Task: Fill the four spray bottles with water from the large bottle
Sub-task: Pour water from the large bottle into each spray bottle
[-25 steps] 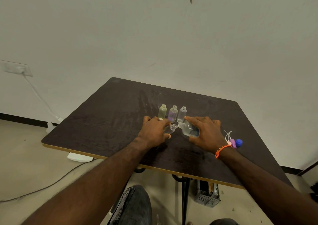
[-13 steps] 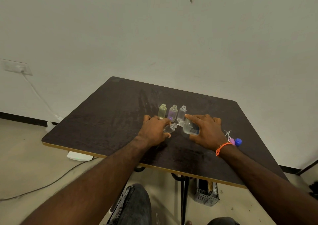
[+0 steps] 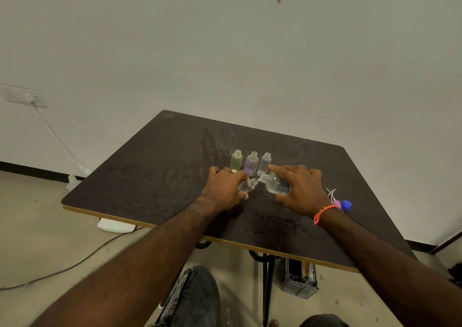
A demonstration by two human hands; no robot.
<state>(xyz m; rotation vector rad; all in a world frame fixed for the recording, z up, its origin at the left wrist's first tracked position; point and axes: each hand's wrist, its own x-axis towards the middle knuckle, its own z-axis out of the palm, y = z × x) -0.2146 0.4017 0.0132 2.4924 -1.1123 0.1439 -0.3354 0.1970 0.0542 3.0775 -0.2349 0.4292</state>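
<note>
Fingers curl round smooth clear large bottle.

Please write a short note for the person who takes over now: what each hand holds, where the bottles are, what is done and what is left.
Left hand grips a small clear spray bottle, tilted, mouth toward the right.
Right hand grips the large bottle, tipped so its mouth meets the small bottle's mouth.
Three more spray bottles stand uncapped in a row behind the hands: yellowish, purple, clear. Their fill levels cannot be told.
Spray caps lie on the table by the right wrist.
Left: finish this pour, then check the three.
</note>
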